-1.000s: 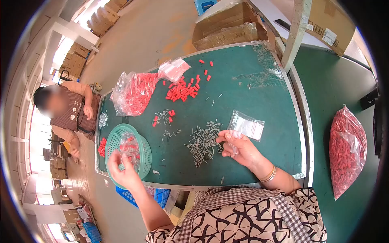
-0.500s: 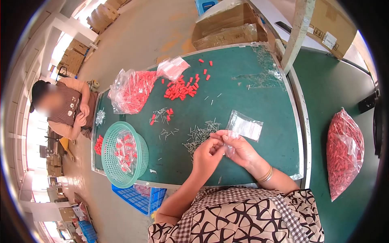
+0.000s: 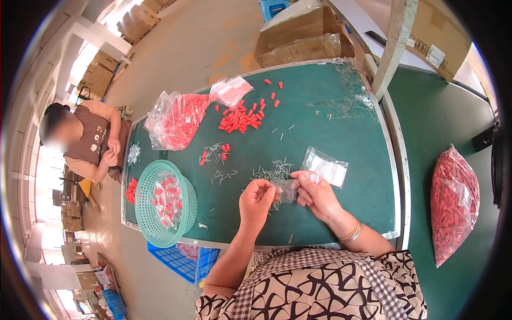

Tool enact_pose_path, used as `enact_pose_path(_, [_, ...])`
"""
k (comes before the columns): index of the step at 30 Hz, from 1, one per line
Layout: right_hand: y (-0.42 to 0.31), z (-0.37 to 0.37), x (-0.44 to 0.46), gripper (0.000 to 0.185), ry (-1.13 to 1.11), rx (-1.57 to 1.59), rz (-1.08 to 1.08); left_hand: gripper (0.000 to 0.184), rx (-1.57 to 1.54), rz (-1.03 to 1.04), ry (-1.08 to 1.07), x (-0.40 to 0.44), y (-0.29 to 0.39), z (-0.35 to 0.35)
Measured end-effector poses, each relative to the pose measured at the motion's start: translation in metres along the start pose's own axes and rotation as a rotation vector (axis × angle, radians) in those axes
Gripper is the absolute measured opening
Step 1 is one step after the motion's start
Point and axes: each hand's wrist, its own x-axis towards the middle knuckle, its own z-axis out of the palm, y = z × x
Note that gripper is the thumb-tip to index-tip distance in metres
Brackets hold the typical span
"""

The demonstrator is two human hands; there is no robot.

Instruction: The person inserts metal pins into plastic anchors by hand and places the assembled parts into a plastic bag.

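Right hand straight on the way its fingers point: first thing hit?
Likely the pile of metal pins, just beyond the right hand; its height is unclear, so it might pass over.

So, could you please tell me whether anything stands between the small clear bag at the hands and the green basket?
Only the left hand, at the side of the small clear bag towards the green basket. Beyond it, nothing visible stands in the way: a loose metal pin merely lies on the tabletop.
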Motion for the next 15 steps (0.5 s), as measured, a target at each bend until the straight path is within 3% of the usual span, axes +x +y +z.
enact_pose_path(6, [-0.007,0.025,-0.009,0.037,0.006,-0.187,0.008,0.003,-0.071,0.034,0.036,-0.002,0.005,0.001])
enact_pose_path(15, [-0.001,0.012,-0.005,0.018,0.086,-0.162,0.035,0.012,-0.135,0.022,0.038,-0.004,0.000,0.002])
